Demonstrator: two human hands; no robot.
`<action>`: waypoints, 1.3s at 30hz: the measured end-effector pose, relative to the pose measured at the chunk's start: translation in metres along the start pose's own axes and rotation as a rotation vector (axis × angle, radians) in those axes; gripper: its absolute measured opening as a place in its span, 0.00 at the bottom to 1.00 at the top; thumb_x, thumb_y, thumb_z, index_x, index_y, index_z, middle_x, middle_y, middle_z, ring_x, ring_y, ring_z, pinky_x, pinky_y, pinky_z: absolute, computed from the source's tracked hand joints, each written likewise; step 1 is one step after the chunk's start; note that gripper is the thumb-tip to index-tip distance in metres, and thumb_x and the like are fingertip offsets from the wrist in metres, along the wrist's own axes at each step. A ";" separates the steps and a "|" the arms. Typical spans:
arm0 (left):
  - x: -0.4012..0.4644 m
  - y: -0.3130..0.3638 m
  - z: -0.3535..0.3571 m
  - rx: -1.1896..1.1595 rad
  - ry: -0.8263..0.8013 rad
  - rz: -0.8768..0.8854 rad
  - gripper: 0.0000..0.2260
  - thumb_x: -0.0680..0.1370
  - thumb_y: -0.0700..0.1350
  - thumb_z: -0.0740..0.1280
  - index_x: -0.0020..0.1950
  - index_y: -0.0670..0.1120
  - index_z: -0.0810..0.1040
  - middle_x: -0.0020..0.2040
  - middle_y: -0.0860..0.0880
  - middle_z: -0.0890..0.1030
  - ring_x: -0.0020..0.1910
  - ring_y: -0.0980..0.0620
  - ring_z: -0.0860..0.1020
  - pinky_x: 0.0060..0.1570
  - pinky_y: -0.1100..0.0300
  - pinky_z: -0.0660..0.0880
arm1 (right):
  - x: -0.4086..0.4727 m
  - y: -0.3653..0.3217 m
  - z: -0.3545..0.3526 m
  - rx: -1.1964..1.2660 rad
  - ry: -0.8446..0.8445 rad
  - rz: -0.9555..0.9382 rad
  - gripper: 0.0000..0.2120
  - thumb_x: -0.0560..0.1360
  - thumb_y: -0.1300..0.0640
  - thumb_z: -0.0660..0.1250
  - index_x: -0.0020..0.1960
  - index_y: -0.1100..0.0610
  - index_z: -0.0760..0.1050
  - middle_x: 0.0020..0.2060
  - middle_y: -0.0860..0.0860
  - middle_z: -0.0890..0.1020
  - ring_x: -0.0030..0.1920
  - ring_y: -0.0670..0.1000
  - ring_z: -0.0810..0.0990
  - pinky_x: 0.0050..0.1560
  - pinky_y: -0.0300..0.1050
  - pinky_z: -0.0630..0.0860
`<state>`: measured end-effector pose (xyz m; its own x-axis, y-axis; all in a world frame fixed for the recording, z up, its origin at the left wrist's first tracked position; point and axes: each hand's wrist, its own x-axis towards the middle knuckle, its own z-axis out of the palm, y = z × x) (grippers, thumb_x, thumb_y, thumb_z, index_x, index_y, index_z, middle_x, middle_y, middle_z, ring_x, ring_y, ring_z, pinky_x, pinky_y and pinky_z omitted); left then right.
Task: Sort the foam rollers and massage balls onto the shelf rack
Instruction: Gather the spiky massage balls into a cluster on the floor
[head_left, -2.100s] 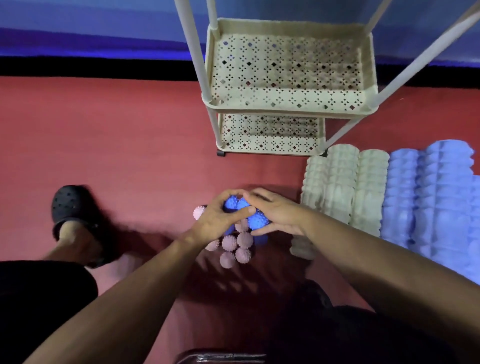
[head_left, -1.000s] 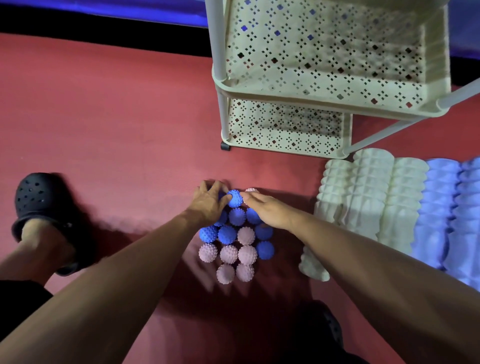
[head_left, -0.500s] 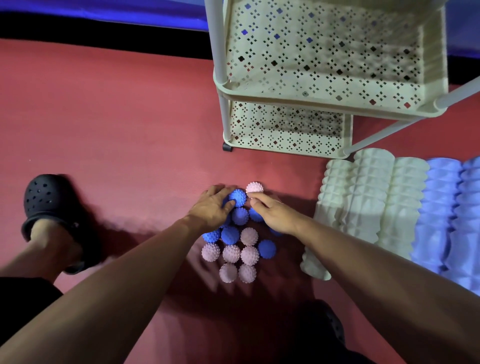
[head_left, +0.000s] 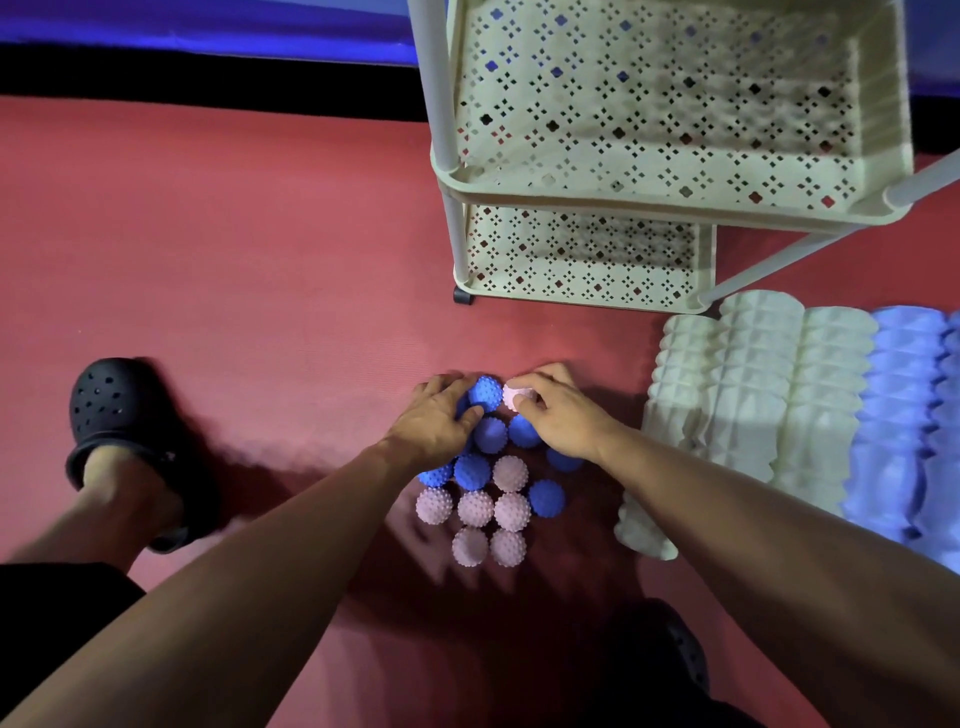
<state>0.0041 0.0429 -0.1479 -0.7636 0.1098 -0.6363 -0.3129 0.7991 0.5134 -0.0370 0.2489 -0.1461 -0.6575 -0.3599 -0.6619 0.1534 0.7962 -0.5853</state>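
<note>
My left grip (head_left: 439, 421) is curled round a blue spiky ball (head_left: 485, 393) at the far end of the pile, thumb on its near side and fingers over the far side. My right grip (head_left: 556, 415) pinches a pink spiky ball (head_left: 514, 396) just beside it, and the two balls touch. Both grips are closed on their balls, not loose.

The other massage balls sit in a tight bunch on the red floor mat (head_left: 234, 260), right under my wrists. The blue balls (head_left: 471, 470) are mostly at the far side and the pink balls (head_left: 475, 508) mostly at the near side. One blue ball (head_left: 546, 498) sits at the right edge of the bunch. Every ball is round and covered in little bumps.

To the right lie the foam rollers, side by side and touching. The cream rollers (head_left: 753, 395) are nearer the balls, and the pale blue rollers (head_left: 906, 415) are past them at the picture's edge. They are long, fat tubes with deep ridges and blocks cut in them.

The shelf rack (head_left: 582, 192) stands at the far side of the mat, beyond the balls. It has cream trays full of small diamond holes, pale poles at the corners and a little black wheel (head_left: 463, 296). I can see nothing lying in its trays.

My foot in a black clog (head_left: 111, 410) with holes rests on the mat to the left
</note>
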 end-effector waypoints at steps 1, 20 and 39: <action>0.000 0.000 0.001 -0.016 0.009 0.000 0.25 0.83 0.53 0.61 0.79 0.53 0.61 0.78 0.48 0.62 0.75 0.44 0.59 0.74 0.57 0.55 | 0.000 0.001 0.000 0.011 0.002 0.007 0.14 0.82 0.50 0.63 0.67 0.48 0.76 0.64 0.48 0.67 0.59 0.50 0.78 0.71 0.48 0.67; -0.006 0.000 -0.020 0.148 0.102 0.104 0.23 0.82 0.53 0.61 0.77 0.50 0.64 0.73 0.46 0.66 0.72 0.44 0.63 0.74 0.54 0.60 | -0.024 -0.001 -0.023 -0.332 0.096 -0.095 0.17 0.83 0.51 0.59 0.70 0.48 0.72 0.68 0.47 0.67 0.69 0.52 0.68 0.73 0.50 0.66; -0.211 0.154 -0.169 0.375 0.446 0.252 0.27 0.81 0.63 0.52 0.76 0.52 0.66 0.73 0.50 0.71 0.72 0.45 0.67 0.72 0.49 0.63 | -0.234 -0.163 -0.165 -0.476 0.299 -0.206 0.26 0.83 0.42 0.57 0.79 0.46 0.60 0.77 0.49 0.66 0.75 0.56 0.67 0.73 0.57 0.66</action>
<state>0.0218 0.0425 0.1631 -0.9753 0.1287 -0.1793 0.0641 0.9424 0.3282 -0.0296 0.2836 0.1814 -0.8280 -0.4330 -0.3562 -0.3016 0.8796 -0.3680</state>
